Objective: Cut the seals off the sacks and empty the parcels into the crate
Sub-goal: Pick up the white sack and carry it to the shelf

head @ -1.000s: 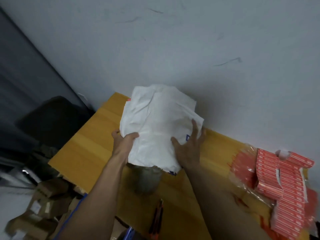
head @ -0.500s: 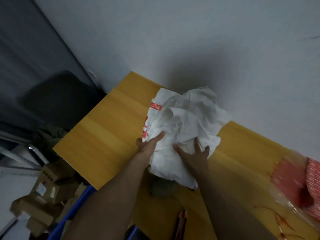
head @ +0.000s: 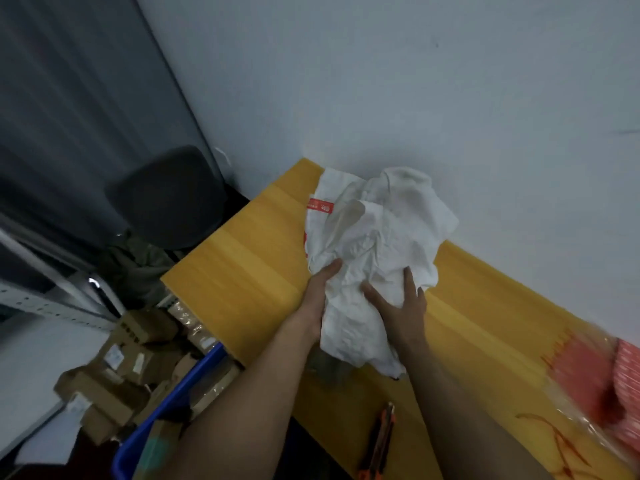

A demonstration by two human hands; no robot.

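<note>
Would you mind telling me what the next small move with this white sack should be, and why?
Probably push the white sack back against the wall and let go. It lies crumpled and limp on the table, looking emptied, with the right hand spread flat on it and the left hand at its edge.

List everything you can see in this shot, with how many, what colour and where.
sack: one, white with red print, crumpled on the table's far end
table: one, yellow wood, against the wall
wall: one, pale grey, behind the table
knife: one, orange and black, near the table's front edge
packs: several, red, blurred, in clear wrap at the table's right end
crate: one, blue, below the table's left end
parcels: many, brown cardboard, piled around the crate
chair: one, dark, left of the table
left hand: at the sack's left edge, fingers partly hidden
right hand: flat on the sack, fingers spread
</note>
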